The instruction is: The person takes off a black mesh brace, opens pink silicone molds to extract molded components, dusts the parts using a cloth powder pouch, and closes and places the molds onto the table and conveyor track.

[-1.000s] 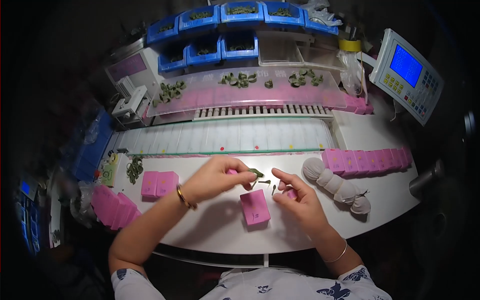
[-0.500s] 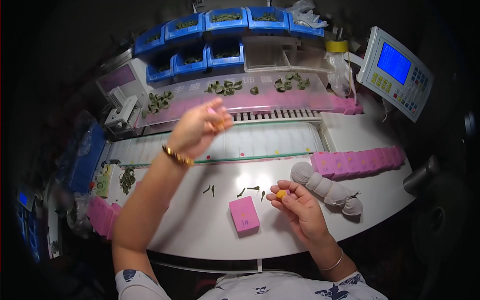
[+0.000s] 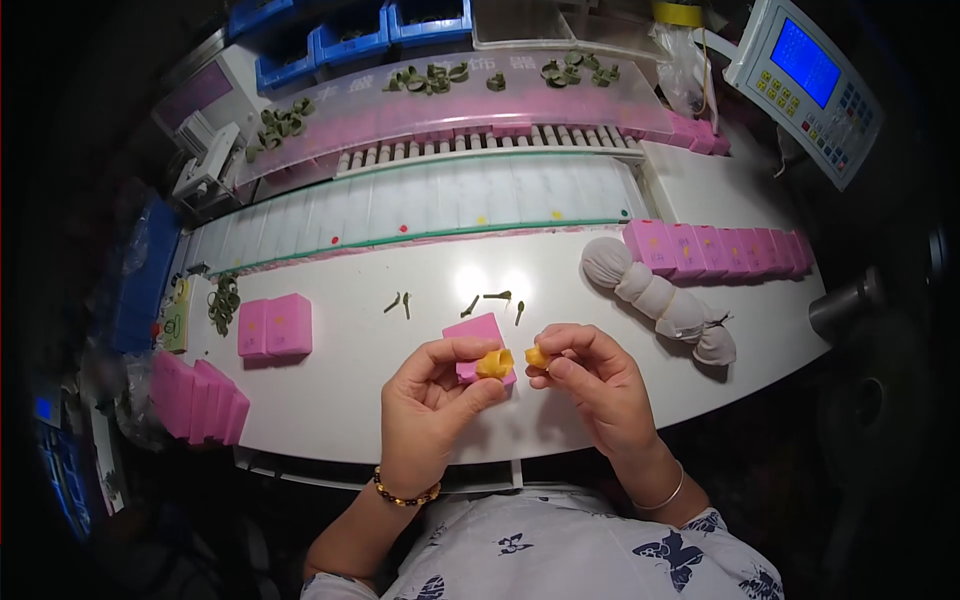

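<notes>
My left hand (image 3: 432, 395) is closed on a yellow piece (image 3: 495, 363), pinched between thumb and forefinger, with some pink at its lower side. My right hand (image 3: 592, 380) pinches a smaller yellow piece (image 3: 537, 357). The two pieces are close together but apart. Behind my left fingers lies a pink block (image 3: 474, 329), partly hidden. Beyond it, several small dark green pieces (image 3: 497, 296) lie on the white table (image 3: 340, 410).
Pink blocks stand at the left (image 3: 275, 325), far left (image 3: 198, 400) and right (image 3: 715, 251). A bundled white cloth (image 3: 655, 300) lies at right. Behind are a green-edged tray (image 3: 420, 200), rollers (image 3: 480, 143), a clear shelf with green pieces (image 3: 350, 112), blue bins (image 3: 430, 32) and a control panel (image 3: 810, 85).
My left hand has come back from over the rear tray to beside my right hand, which has stayed near the pink block. The view has tilted downward.
</notes>
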A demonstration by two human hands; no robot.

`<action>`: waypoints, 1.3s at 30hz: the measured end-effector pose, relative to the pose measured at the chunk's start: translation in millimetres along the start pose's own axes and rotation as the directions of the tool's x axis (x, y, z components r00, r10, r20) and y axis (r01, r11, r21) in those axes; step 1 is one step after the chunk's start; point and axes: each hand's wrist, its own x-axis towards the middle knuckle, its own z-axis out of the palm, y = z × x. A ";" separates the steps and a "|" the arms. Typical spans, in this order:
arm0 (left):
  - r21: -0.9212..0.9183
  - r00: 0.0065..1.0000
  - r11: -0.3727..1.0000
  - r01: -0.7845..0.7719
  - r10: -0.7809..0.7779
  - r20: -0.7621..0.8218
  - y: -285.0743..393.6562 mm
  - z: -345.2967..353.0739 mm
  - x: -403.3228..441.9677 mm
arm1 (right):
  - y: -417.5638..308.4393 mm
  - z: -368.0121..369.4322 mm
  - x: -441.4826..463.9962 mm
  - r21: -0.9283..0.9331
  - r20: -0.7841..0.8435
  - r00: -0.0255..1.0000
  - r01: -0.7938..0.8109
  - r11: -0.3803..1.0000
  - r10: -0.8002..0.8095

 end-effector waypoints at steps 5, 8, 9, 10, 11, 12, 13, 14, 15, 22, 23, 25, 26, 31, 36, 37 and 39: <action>-0.097 0.999 0.995 -0.029 0.027 -0.025 -16.3 0.1 -12.3 | 6.1 3.4 -7.7 -0.096 -0.024 0.999 0.044 0.994 -0.047; -0.024 0.996 0.997 -0.079 0.078 -0.041 -20.3 -0.5 -17.1 | 7.6 2.8 -10.0 -0.178 -0.018 0.994 0.100 0.979 -0.105; 0.003 0.995 0.995 -0.096 0.096 -0.041 -20.1 -0.5 -18.0 | 8.2 2.2 -10.2 -0.229 0.021 0.990 0.141 0.963 -0.140; 0.031 0.993 0.993 -0.114 0.115 -0.041 -19.9 -0.2 -18.6 | 8.0 3.0 -10.4 -0.229 0.023 0.990 0.138 0.963 -0.137; 0.030 0.992 0.993 -0.113 0.115 -0.044 -19.7 0.3 -19.2 | 7.0 4.1 -10.8 -0.270 0.043 0.987 0.161 0.949 -0.155; 0.062 0.990 0.989 -0.133 0.136 -0.041 -19.5 1.0 -19.5 | 5.9 5.4 -11.2 -0.309 0.064 0.983 0.185 0.933 -0.174; 0.093 0.987 0.984 -0.152 0.155 -0.036 -19.5 1.3 -19.9 | 4.8 7.4 -11.8 -0.309 0.064 0.983 0.182 0.933 -0.171; 0.092 0.987 0.984 -0.151 0.155 -0.038 -19.6 1.0 -20.2 | 3.9 10.0 -12.6 -0.328 0.069 0.980 0.198 0.924 -0.186; 0.139 0.984 0.976 -0.169 0.175 -0.033 -19.6 0.4 -20.4 | 3.7 11.3 -13.0 -0.346 0.074 0.977 0.214 0.914 -0.201; 0.120 0.991 0.984 -0.130 0.131 -0.002 -13.8 -2.0 -20.8 | 5.8 8.3 -13.2 -0.316 0.099 0.969 0.246 0.917 -0.226; 0.120 0.992 0.985 -0.128 0.129 -0.003 -13.6 -3.2 -21.6 | 4.9 9.1 -12.6 -0.340 0.108 0.962 0.273 0.900 -0.251; 0.122 0.996 0.989 -0.086 0.082 0.042 -13.1 -5.6 -22.9 | 3.1 10.3 -12.3 -0.364 0.118 0.955 0.298 0.883 -0.273; 0.122 0.996 0.989 -0.085 0.081 0.041 -12.2 -6.2 -23.1 | 1.8 10.6 -12.5 -0.407 0.127 0.948 0.319 0.856 -0.293; 0.370 0.972 0.902 -0.221 0.173 0.159 -3.1 -7.8 -20.5 | -7.0 11.4 -13.4 -0.570 0.201 0.908 0.413 0.711 -0.367; 0.478 0.918 0.790 -0.385 0.275 0.285 5.6 -8.6 -14.9 | -14.4 11.6 -13.8 -0.603 0.271 0.906 0.424 0.676 -0.326; 0.421 0.929 0.834 -0.356 0.268 0.254 4.4 -7.1 -14.5 | -13.9 11.6 -13.2 -0.604 0.271 0.904 0.427 0.673 -0.330; 0.357 0.938 0.874 -0.330 0.261 0.227 2.1 -3.4 -12.5 | -10.3 12.2 -12.5 -0.316 0.140 0.969 0.240 0.918 -0.205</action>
